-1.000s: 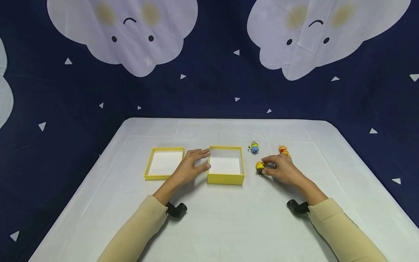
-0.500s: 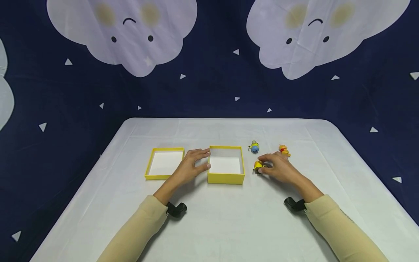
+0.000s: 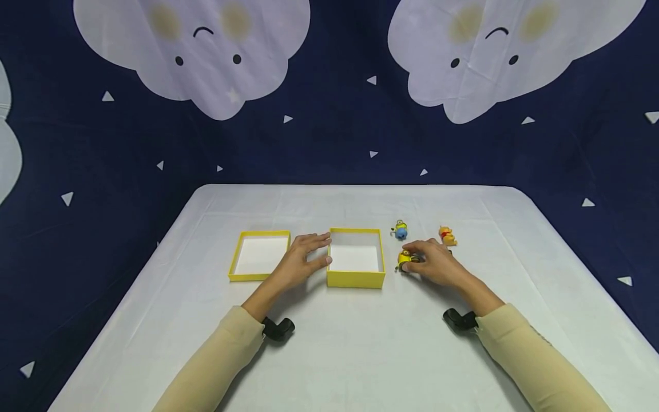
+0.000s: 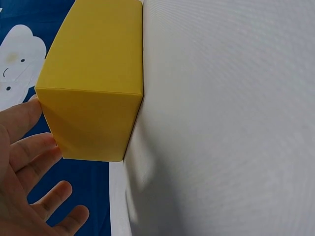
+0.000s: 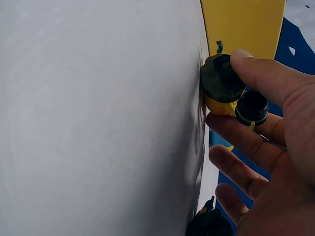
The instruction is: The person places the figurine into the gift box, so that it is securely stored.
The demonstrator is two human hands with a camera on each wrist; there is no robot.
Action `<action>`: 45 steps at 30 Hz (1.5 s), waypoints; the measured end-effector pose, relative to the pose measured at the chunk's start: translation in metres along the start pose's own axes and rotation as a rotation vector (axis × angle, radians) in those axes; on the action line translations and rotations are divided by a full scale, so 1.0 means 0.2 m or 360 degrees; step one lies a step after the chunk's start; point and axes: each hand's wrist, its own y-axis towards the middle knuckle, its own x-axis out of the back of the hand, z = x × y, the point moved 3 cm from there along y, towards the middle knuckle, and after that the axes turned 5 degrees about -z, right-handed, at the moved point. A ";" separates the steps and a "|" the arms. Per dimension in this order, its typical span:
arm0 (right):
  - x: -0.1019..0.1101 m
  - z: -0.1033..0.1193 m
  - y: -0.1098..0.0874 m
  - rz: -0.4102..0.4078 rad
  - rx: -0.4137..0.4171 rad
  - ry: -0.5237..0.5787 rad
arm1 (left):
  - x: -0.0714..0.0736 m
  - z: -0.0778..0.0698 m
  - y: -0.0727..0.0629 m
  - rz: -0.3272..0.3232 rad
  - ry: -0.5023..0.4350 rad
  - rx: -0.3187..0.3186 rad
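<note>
A deep yellow box [image 3: 356, 258] with a white inside stands open at mid-table; its near wall fills the left wrist view [image 4: 96, 83]. My left hand [image 3: 304, 260] rests with straight fingers against the box's left wall, thumb [image 4: 19, 115] at its corner. Just right of the box lies a small yellow and dark toy figure [image 3: 405, 259]. My right hand [image 3: 429, 260] pinches that figure [image 5: 222, 86] between thumb and fingers, low on the table. A blue and yellow figure [image 3: 400, 229] and an orange bear figure [image 3: 447, 236] lie beyond the right hand.
A shallow yellow lid [image 3: 259, 256] lies open-side up left of the box. The white table [image 3: 329, 355] stretches wide in front of both arms. A dark blue backdrop with white clouds hangs behind the table's far edge.
My right hand has slid leftward with the yellow and dark figure, closer to the box. The left hand has stayed at the box's left wall.
</note>
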 end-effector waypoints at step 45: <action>0.11 0.21 -0.01 -0.0298 0.0132 0.0249 | -0.01 0.02 0.00 -0.0020 -0.0008 0.0008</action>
